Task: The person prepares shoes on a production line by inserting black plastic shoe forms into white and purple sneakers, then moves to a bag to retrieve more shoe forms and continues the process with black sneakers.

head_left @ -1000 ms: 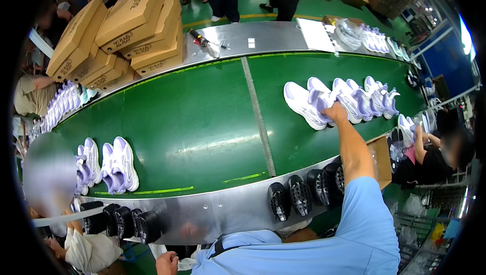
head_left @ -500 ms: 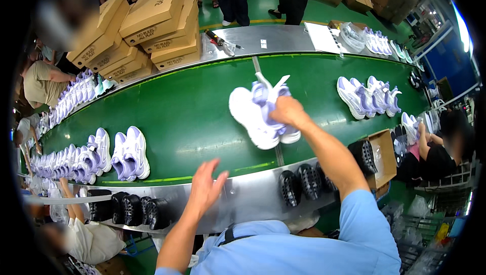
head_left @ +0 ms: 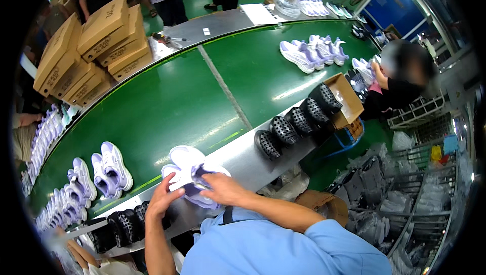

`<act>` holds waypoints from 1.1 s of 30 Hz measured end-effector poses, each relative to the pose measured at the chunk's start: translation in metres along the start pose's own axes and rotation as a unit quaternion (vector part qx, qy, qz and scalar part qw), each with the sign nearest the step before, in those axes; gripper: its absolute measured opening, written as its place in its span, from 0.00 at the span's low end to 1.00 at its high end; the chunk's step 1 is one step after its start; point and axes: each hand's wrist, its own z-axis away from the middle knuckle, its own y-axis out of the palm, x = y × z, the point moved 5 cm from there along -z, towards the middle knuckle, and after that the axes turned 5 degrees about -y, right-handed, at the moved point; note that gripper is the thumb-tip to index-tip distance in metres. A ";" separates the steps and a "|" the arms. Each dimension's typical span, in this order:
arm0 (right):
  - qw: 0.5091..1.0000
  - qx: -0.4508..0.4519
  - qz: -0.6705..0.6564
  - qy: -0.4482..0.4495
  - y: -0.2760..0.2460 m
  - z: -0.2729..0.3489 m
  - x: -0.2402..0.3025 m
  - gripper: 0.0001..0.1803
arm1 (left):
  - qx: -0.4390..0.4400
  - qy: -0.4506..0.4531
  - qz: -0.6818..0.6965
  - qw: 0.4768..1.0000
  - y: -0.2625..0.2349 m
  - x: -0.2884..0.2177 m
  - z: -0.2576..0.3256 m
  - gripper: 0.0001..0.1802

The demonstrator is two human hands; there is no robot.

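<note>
We hold white-and-lavender sneakers [head_left: 186, 158] over the conveyor belt's [head_left: 162, 110] near edge, right grip [head_left: 224, 189] closed on them, left grip [head_left: 162, 198] half-open alongside.

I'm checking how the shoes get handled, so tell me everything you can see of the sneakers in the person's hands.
The sneakers are white with pale lavender around the openings; the uppers look soft, though finer detail is blurred. A rounded white end faces the green belt. They are over the near metal edge; whether they rest on it isn't clear. The left hand touches their left side, and the right hand's fingers are at a lavender opening.
</note>
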 end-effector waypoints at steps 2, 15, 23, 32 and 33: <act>0.984 -0.169 -0.009 0.053 -0.063 0.041 -0.041 0.25 | -0.013 0.035 -0.031 0.999 -0.007 -0.002 0.018 0.53; 0.825 -0.162 0.359 0.404 -0.309 0.148 -0.270 0.38 | -0.301 0.101 -0.552 0.771 0.077 -0.046 -0.037 0.18; 0.804 -0.178 0.501 0.267 -0.326 0.140 -0.250 0.27 | -0.232 0.153 -0.455 0.846 0.070 -0.053 -0.044 0.20; 0.978 0.104 0.119 0.135 -0.144 0.078 -0.021 0.29 | -0.145 0.177 -0.498 0.836 0.063 -0.053 -0.063 0.17; 0.980 0.124 0.113 0.102 -0.120 0.070 -0.013 0.31 | -0.140 0.174 -0.499 0.837 0.064 -0.054 -0.063 0.16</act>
